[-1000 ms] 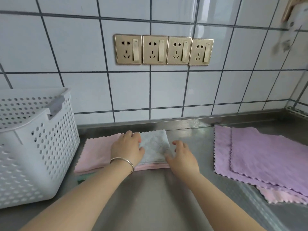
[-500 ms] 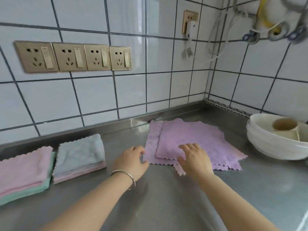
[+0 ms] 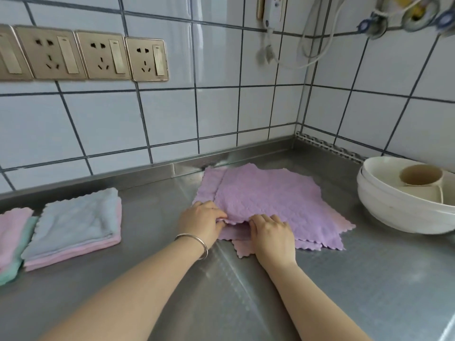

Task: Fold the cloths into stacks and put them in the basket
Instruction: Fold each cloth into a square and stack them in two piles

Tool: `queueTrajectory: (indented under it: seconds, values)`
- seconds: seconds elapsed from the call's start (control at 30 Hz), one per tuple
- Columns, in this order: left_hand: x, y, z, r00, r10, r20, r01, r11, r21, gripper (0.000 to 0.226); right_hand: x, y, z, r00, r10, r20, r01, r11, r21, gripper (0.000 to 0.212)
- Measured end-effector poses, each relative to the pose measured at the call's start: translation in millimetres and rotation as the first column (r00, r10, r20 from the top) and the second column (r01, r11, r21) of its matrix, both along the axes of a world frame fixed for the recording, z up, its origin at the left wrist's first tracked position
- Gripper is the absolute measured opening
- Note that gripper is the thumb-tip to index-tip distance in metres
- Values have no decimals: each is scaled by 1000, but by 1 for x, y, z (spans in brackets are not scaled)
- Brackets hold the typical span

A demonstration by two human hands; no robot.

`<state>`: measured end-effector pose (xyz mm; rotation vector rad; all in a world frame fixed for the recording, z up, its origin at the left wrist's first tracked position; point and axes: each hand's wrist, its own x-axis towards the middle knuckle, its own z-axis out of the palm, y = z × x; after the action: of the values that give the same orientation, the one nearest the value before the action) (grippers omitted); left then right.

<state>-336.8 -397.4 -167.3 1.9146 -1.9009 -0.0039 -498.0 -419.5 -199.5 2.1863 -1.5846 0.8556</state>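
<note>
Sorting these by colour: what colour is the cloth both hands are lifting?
Lilac purple, with a scalloped edge: the top cloth, seen in the head view.

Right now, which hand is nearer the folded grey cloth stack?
Left. The left hand pinches the purple cloth's near edge, closer to the grey stack; the right hand sits farther right.

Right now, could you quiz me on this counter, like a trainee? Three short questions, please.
1. True or false: both hands grip the near edge of the top purple cloth.
2. Which wrist wears the bracelet: A left, B right?
3. Fill in: the folded blue cloth lies on a folded ____ cloth.

Key
1. True: the left hand and the right hand pinch that edge.
2. A.
3. Pink.
</note>
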Motion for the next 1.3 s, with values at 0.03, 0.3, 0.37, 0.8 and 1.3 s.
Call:
queueTrajectory:
  seconds: [0.03,0.3,0.37,0.8,1.3]
  values:
    - [-2,-4,-1,1000,0,-9,0,999,-33,21,-1,-1,1,1000,8,22,-8,1000,-9,27]
    - [-11,-13,6,972,87,-217,-94,995,-23,18,-24,-6,6,993,-58,107,64,996,-57,29]
    - [-11,-10,12,936,109,-334,-101,994,41,17,-56,-12,12,993,-106,48,106,994,12,33]
    - [5,14,108,709,12,-705,-147,980,-132,20,-60,-5,149,959,-86,269,163,946,-279,28]
    - [214,205,221,902,226,-369,-323,919,-225,16,103,97,254,945,310,-101,-303,950,78,18]
